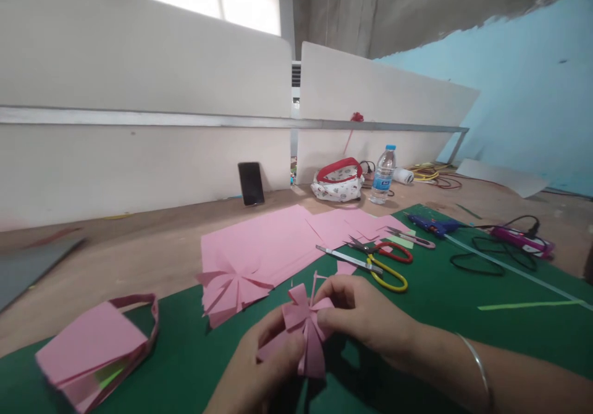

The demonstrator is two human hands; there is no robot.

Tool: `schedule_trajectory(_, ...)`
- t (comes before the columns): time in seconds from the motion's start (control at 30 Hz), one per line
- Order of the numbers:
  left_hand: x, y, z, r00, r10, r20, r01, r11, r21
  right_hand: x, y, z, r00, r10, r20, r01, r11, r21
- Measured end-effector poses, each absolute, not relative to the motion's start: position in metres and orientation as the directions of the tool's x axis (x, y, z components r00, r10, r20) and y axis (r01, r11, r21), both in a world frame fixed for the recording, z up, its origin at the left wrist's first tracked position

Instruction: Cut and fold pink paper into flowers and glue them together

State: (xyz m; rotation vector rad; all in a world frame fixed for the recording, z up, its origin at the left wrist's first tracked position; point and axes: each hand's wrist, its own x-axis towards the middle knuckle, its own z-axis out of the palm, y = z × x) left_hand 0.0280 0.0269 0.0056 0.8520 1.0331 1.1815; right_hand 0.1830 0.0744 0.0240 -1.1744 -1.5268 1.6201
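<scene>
Both hands hold a pink paper flower [306, 324] with several narrow petals, above the green cutting mat. My left hand [266, 358] pinches its lower left side, thumb across the front. Fingers of my right hand [361, 312] are closed on its right petals; a thin pink strip sticks up beside the fingertips. Behind the hands, a second cut pink paper flower [236, 287] rests on pink paper sheets [259, 235]. To the left lies a folded pink paper piece with a looped strip [92, 346]. Scissors with red and yellow handles [380, 259] lie just beyond my right hand.
A silver cutter [349, 259] and a pink cutter [412, 238] lie near the scissors. Right of them are a blue glue gun [430, 223] and a purple power strip [523, 241] with black cable. Behind stand a phone [251, 183], a pouch [339, 185] and a water bottle [383, 176].
</scene>
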Motion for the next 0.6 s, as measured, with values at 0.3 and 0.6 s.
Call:
schedule_trajectory(0.3,0.022,0.031,-0.002,0.026,0.953,-0.301,-0.176,0.301,0.937,0.192,0.072,0.026,-0.542,0.838,-0.066,0.311,0.127,-0.942)
schedule_trajectory(0.6,0.029,0.026,0.005,-0.017,0.973,-0.231,-0.065,0.229,0.971,0.178,0.067,0.016,-0.44,0.891,-0.114,0.109,-0.074,-0.991)
